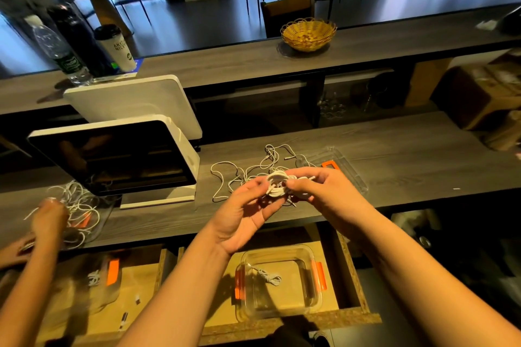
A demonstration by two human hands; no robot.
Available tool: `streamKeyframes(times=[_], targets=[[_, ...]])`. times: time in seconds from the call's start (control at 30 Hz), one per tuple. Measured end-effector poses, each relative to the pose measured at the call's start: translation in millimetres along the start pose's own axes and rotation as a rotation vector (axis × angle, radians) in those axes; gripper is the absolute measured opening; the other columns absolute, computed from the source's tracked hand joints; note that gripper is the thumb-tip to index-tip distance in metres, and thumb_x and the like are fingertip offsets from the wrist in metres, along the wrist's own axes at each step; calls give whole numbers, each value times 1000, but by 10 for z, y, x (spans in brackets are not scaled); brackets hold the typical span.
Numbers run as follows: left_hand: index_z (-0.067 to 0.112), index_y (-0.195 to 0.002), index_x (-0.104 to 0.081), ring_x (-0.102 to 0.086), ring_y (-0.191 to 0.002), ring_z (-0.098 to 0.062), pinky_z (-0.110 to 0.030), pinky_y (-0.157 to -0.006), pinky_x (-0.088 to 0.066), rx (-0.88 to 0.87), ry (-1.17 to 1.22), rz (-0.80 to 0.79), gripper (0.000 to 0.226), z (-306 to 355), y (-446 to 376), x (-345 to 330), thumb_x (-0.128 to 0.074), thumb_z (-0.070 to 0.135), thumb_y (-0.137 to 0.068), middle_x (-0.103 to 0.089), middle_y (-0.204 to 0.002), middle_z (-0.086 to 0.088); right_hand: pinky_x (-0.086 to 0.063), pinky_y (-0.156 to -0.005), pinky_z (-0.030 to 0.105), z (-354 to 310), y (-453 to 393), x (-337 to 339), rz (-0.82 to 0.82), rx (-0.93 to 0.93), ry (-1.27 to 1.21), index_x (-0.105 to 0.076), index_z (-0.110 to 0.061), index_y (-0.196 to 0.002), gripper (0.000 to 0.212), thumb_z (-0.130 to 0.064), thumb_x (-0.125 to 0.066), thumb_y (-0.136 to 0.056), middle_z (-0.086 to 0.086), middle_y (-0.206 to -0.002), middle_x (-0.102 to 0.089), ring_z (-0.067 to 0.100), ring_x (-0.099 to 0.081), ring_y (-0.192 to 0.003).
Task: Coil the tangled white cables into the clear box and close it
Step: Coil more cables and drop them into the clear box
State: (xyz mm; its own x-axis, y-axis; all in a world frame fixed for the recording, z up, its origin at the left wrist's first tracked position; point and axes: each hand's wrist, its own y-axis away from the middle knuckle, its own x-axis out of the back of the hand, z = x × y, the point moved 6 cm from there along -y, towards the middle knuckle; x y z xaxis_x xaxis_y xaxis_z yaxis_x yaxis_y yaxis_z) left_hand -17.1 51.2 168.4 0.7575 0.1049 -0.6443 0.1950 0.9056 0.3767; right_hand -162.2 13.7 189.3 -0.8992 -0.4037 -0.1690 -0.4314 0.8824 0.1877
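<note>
My left hand (248, 211) and my right hand (315, 186) both pinch a small coil of white cable (277, 182) above the grey counter's front edge. Behind the coil, more tangled white cables (242, 170) lie loose on the counter. The clear box (282, 282), with orange latches, sits open in a drawer below my hands; one small coiled cable (267, 276) lies inside it. Its clear lid (338, 166), with an orange tab, rests on the counter behind my right hand.
A white point-of-sale screen (118, 155) stands at the left of the counter (408, 149). Another person's hands (48, 220) work on a second cable tangle at far left. A wicker basket (308, 32), bottle and cup sit on the raised shelf.
</note>
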Motion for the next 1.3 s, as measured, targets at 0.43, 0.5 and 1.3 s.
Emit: streamKeyframes(times=[0.43, 0.5, 1.3], targets=[[9, -74, -69, -56, -54, -14, -22, -48, -44, -138, -918, 168, 32, 231, -162, -15, -62, 35, -92, -63, -59, -2, -52, -70, 25, 97, 19, 40, 54, 134, 132, -73, -12, -102, 18, -10, -68, -85, 10, -91, -72, 14, -63, -76], [6, -85, -72, -61, -58, -14, -21, -49, -45, -25, -960, 67, 34, 202, -172, -63, -55, 33, -97, -69, -67, -7, -53, -72, 23, 61, -5, 60, 71, 224, 294, -72, -13, -106, 21, -10, -69, -85, 4, -93, -73, 9, -66, -82], [16, -50, -58, -68, -80, -20, -35, -81, -43, -33, -37, -8, 46, -270, -69, -4, -39, 21, -91, -66, -70, -13, -41, -34, 15, 417, -413, 35, -459, -297, -354, -60, 2, -103, 25, -13, -54, -84, 20, -76, -53, 10, -51, -40]])
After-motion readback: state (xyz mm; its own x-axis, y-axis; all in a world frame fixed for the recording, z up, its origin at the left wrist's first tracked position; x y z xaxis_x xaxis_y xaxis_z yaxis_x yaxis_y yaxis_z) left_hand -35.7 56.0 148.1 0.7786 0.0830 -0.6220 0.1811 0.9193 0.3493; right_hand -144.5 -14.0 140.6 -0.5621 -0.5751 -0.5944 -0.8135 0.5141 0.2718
